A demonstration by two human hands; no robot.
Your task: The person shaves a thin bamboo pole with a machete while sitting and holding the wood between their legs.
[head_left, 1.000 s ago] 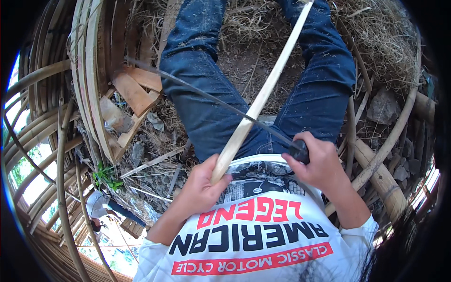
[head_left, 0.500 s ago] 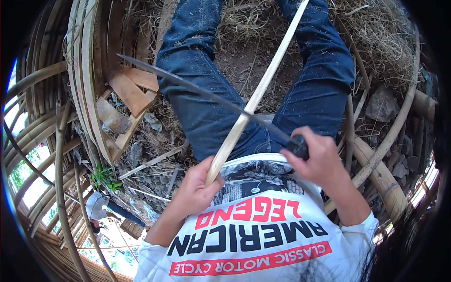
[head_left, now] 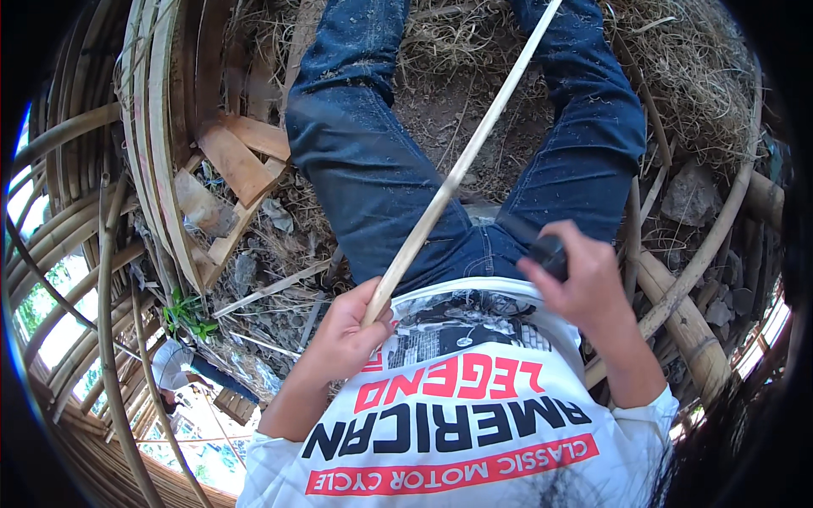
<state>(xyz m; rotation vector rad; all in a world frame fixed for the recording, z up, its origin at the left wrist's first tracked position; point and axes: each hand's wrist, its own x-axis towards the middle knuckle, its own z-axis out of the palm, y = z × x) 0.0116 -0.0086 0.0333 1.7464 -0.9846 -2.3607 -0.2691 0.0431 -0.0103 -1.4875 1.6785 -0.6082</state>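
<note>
Left hand (head_left: 343,334) clenched on the near end of a bamboo strip (head_left: 461,165), steadying it across the lap; right hand (head_left: 584,279) wrapped around a dark knife handle (head_left: 549,252), blade hidden.

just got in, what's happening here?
A person sits on the ground in blue jeans, working a long pale bamboo strip. The left hand grips the strip's near end at the lap; the strip runs up and away between the legs. The right hand is closed on a dark knife handle at the right thigh, off the strip; the blade isn't clear. Curved bamboo slats, wood offcuts and dry straw lie around.
</note>
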